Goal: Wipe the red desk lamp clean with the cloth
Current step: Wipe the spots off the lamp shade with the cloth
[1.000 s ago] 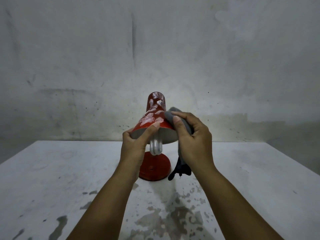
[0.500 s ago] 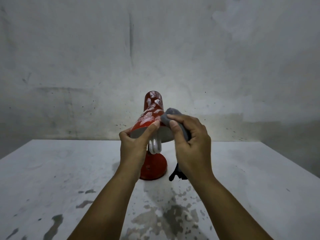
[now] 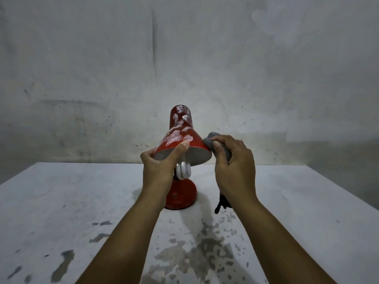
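A white table (image 3: 61,201) with worn grey patches stands against a stained grey wall (image 3: 102,68). One red desk lamp (image 3: 180,138) stands mid-table on a round base (image 3: 182,196), its shade streaked with white smears and one coiled white bulb (image 3: 183,171) showing beneath. The left hand (image 3: 159,171) grips the shade's near rim, thumb on top. The right hand (image 3: 233,171) pinches one grey cloth (image 3: 209,140) against the shade's right edge. A dark end (image 3: 221,204) hangs below the wrist.
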